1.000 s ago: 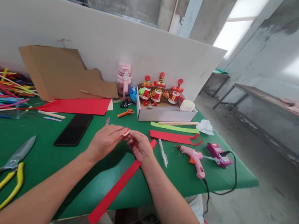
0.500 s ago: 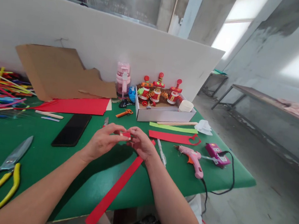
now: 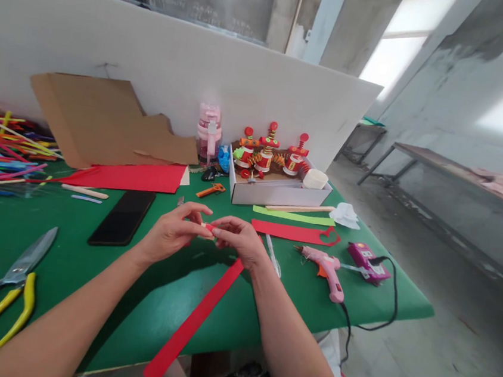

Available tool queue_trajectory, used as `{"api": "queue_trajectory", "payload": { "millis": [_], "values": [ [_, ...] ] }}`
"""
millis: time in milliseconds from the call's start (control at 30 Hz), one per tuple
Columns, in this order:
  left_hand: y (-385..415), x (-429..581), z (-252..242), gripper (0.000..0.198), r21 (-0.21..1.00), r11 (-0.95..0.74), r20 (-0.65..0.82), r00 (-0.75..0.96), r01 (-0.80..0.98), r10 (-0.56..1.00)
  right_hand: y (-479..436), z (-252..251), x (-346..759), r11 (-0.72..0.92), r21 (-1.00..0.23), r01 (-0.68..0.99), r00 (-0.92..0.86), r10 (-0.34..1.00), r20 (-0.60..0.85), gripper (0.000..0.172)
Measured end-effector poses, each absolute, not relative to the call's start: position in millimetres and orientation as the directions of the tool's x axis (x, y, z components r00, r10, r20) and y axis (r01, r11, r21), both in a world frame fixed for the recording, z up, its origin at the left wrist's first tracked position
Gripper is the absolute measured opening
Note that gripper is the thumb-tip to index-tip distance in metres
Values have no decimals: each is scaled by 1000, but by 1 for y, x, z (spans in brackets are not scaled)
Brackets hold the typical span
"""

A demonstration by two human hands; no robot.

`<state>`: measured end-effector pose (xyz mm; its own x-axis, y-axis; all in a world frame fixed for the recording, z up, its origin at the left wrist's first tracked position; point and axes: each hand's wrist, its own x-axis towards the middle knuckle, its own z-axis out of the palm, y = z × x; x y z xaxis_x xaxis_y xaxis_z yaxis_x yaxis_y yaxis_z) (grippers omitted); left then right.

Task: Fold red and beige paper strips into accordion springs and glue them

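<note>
Above the green table, my left hand (image 3: 169,232) pinches a small red piece with a pale side (image 3: 208,228) between thumb and fingers. My right hand (image 3: 242,241) has its fingertips closed on the right end of that same piece. Fingers cover much of it, so its exact kind does not show. Beneath my right wrist runs a long red paper strip (image 3: 197,321), its lower end hanging past the table edge. A white pen (image 3: 273,255) lies just right of my right hand. Behind my left hand, the tip of a blade (image 3: 180,201) peeks out.
Large shears (image 3: 20,269) and a black phone (image 3: 122,218) lie at left. To the right is a pink glue gun (image 3: 324,268) with a trailing cord. A white box (image 3: 277,198) with several red figures stands behind, near a pink bottle (image 3: 209,136) and cut red paper (image 3: 289,231).
My right fingers have moved in over the small red piece, and my left index finger has lifted a little. The view has shifted slightly.
</note>
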<state>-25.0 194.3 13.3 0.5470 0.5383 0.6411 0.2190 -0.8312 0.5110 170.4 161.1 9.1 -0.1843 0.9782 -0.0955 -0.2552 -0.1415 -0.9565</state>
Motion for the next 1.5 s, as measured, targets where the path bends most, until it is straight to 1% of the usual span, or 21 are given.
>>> {"api": "queue_trajectory", "payload": {
  "millis": [133, 233, 300, 367, 433, 500, 567, 633, 733, 833, 933, 1067, 1167, 1267, 1367, 1500],
  "values": [
    [197, -28, 14, 29, 552, -801, 609, 545, 231, 577, 162, 7, 167, -122, -950, -288, -178, 981, -72, 31],
    [200, -29, 11, 27, 601, -774, 594, 537, 199, 599, 163, 4, 162, -101, -941, -323, -160, 986, -51, 32],
    [203, -29, 8, 25, 645, -744, 574, 532, 174, 622, 164, 2, 160, -113, -934, -337, -156, 986, -63, 33],
    [205, -28, 6, 21, 714, -680, 528, 509, 168, 680, 166, -1, 158, -129, -923, -362, -128, 988, -87, 34],
    [206, -25, 6, 23, 819, -549, 445, 422, 166, 790, 168, -3, 157, -130, -902, -412, -63, 991, -114, 36],
    [205, -21, 8, 34, 913, -382, 338, 260, 142, 904, 170, -4, 157, -117, -873, -474, 15, 990, -141, 37],
    [203, -17, 10, 39, 961, -255, 244, 100, 111, 965, 171, -4, 156, -89, -850, -519, 82, 985, -153, 37],
    [199, -13, 13, 38, 977, -194, 192, 24, 89, 981, 170, -4, 154, -46, -848, -528, 133, 982, -136, 35],
    [191, -6, 18, 41, 989, -128, 120, 92, 80, 988, 168, -4, 149, 26, -870, -493, 187, 979, -76, 29],
    [186, -1, 23, 45, 992, -54, 34, 165, 118, 986, 165, -4, 142, 81, -888, -453, 206, 978, -16, 26],
    [185, 1, 25, 46, 993, -13, -6, 164, 119, 986, 162, -4, 136, 104, -900, -423, 190, 981, 24, 25],
    [186, 0, 23, 46, 997, 60, -66, 178, 40, 982, 160, -6, 132, 134, -903, -408, 206, 977, 52, 26],
    [186, 0, 21, 45, 996, 86, -85, 197, 3, 977, 159, -7, 130, 138, -902, -409, 217, 975, 51, 26],
    [185, 0, 22, 42, 997, 72, -72, 162, 7, 984, 159, -7, 130, 111, -912, -395, 194, 980, 35, 29],
    [185, 0, 25, 40, 998, 50, -55, 118, 42, 991, 161, -5, 133, 102, -936, -336, 179, 983, 43, 31],
    [185, -1, 29, 40, 989, 89, -102, 110, 118, 989, 164, -3, 141, 97, -972, -214, 184, 981, 57, 27]
  ]
}}
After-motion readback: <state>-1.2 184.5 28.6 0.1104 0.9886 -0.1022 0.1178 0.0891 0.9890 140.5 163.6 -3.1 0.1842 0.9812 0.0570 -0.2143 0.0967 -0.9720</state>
